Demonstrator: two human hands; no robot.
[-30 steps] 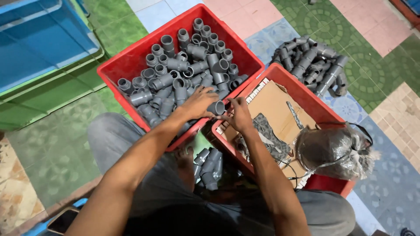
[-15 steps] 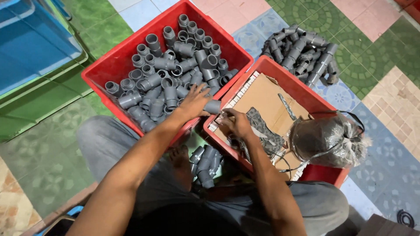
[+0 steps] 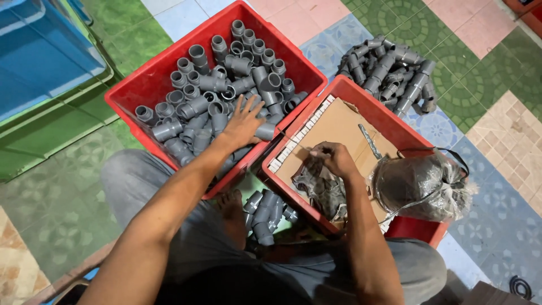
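The grey pipe pieces (image 3: 226, 93) lay in a heap inside a red box (image 3: 141, 85) on the tiled floor (image 3: 491, 130). The left hand (image 3: 244, 121) rested flat on top of them, fingers spread wide and holding nothing. The right hand (image 3: 334, 159) was in a second red box (image 3: 361, 99) just beside the first, over a brown cardboard sheet (image 3: 339, 124), with its fingers pinched on something too small to tell. A dark plastic bag (image 3: 420, 183) sat near that hand. More grey pieces (image 3: 389, 70) were piled on the floor behind. A blue tub (image 3: 39, 51) stood well apart.
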